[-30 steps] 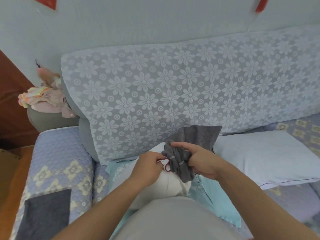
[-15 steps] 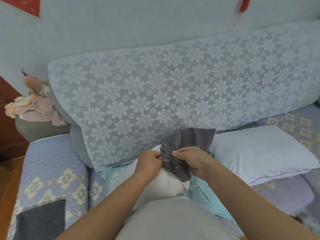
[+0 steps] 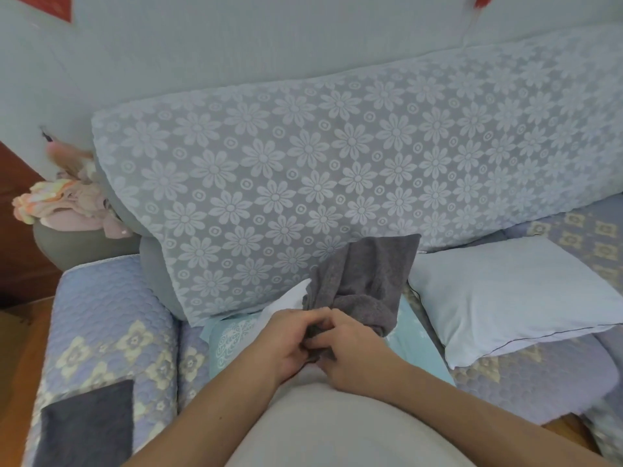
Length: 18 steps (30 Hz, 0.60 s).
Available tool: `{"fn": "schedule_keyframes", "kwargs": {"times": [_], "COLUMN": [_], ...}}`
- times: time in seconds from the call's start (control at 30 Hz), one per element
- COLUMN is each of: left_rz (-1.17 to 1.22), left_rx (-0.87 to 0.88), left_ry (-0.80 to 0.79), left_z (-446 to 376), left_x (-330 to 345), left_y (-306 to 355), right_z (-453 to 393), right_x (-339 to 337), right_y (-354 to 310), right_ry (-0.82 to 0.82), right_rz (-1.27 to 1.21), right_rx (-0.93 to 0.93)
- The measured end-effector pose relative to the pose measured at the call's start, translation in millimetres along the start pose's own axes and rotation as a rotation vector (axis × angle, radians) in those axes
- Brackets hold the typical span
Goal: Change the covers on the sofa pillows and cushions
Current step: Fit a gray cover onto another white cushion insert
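Note:
A grey plush cushion cover point(image 3: 367, 284) is bunched over the far end of a white pillow insert point(image 3: 286, 303) that lies in front of me on the sofa seat. My left hand point(image 3: 286, 342) and my right hand point(image 3: 350, 352) meet at the cover's near edge, fingers curled, both pinching the grey fabric. The hands hide most of the insert. Under it lies a light teal cover point(image 3: 236, 335). A pale blue pillow point(image 3: 512, 298) rests to the right on the seat.
The sofa backrest point(image 3: 337, 170) wears a floral lace cover. A quilted armrest point(image 3: 108, 335) at left carries a dark grey cloth point(image 3: 87, 429). Pink clothes point(image 3: 64, 203) are piled behind the armrest. Wooden floor shows at both lower corners.
Both hands dropped lower and came together on the cover's edge. The grey cover now stands less bunched in the right hand and hangs further over the insert.

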<state>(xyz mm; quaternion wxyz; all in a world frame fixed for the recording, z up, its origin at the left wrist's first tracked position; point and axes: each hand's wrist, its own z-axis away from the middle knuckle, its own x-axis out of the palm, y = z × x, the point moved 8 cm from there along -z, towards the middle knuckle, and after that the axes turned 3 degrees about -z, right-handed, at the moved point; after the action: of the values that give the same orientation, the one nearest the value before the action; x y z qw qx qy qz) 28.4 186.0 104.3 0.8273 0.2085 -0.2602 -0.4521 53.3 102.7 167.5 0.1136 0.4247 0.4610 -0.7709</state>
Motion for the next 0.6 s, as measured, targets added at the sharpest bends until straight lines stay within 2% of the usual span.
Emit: {"fn": "schedule_keyframes", "kwargs": {"times": [0.07, 0.1, 0.13, 0.17, 0.2, 0.23, 0.27, 0.33, 0.4, 0.6], "left_rz": [-0.104, -0.121, -0.114, -0.09, -0.049, -0.007, 0.031, 0.088, 0.124, 0.064], "left_rx": [0.014, 0.017, 0.023, 0.034, 0.05, 0.06, 0.066, 0.055, 0.049, 0.124], "left_ry": [0.119, 0.152, 0.157, 0.154, 0.147, 0.139, 0.118, 0.048, -0.038, -0.153], "left_z": [-3.8, -5.3, -6.0, -5.8, -6.0, -6.0, -6.1, -5.6, -3.2, 4.1], "left_x": [-11.0, -16.9, -19.5, -20.6, -21.1, -21.2, -20.8, -18.7, -17.1, -13.4], "left_y": [-5.6, -7.8, -8.7, -7.8, -6.2, -4.1, -4.1, -9.7, -14.0, -12.1], "right_z": [3.7, 6.0, 6.3, 4.1, 0.3, -5.3, -10.7, -19.0, -23.2, -27.2], "right_x": [5.2, 4.2, -2.5, -13.5, -26.8, -36.2, -37.3, -23.2, -13.7, 1.0], "right_y": [2.4, 7.0, 16.4, 29.7, 44.1, 55.2, 59.1, 57.9, 60.9, 60.7], "right_ry": [-0.145, -0.19, -0.164, -0.069, 0.079, 0.206, 0.232, 0.108, 0.006, -0.092], "right_rz": [-0.071, -0.189, -0.324, -0.436, -0.427, -0.312, -0.163, 0.004, -0.01, -0.029], "right_rx": [-0.05, -0.044, 0.003, 0.065, 0.094, 0.079, 0.038, -0.059, -0.062, -0.074]}}
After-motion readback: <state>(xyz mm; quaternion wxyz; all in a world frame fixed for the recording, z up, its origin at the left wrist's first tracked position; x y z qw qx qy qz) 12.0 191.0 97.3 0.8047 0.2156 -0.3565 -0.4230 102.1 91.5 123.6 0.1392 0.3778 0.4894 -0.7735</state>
